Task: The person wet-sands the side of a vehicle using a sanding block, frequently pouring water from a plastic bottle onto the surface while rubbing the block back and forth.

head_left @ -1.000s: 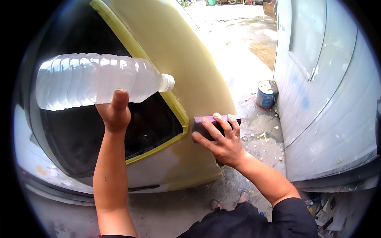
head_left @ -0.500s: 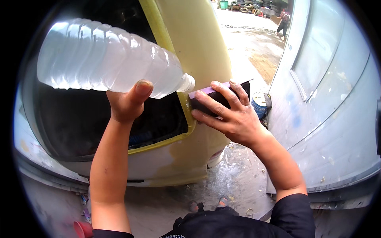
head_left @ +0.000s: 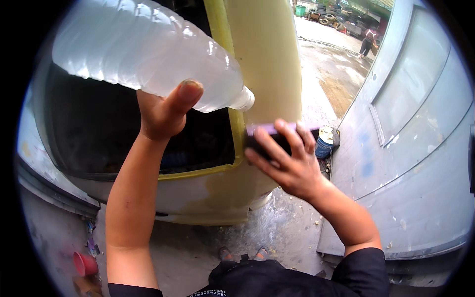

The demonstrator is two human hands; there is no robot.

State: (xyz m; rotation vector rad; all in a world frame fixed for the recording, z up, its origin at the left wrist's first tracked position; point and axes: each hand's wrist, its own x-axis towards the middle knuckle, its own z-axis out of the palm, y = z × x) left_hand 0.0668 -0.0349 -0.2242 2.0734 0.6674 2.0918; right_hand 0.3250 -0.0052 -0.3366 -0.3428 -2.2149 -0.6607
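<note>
My left hand [head_left: 166, 113] grips a large clear plastic bottle [head_left: 148, 49] of cloudy liquid from below, thumb up along its near side. The bottle lies tilted, its neck pointing right and down over the yellowish car body panel [head_left: 267, 64]. Just right of and below that neck, my right hand [head_left: 299, 171] is closed over a black sanding block [head_left: 254, 140] with a purple sheet along its edge. The block is at the panel's right side, blurred by motion; its underside is hidden. Yellow masking tape [head_left: 198, 173] borders the dark car window [head_left: 99, 131].
A grey metal wall [head_left: 405, 148] rises on the right, with a blue paint bucket [head_left: 324, 142] at its foot. A red container [head_left: 85, 264] sits on the floor at lower left. Outside, a person [head_left: 367, 43] stands near piled tyres [head_left: 329, 19].
My right hand and the sanding block have moved slightly down and right. The bottle has shifted up and right, its neck angled further down. The head view has also shifted.
</note>
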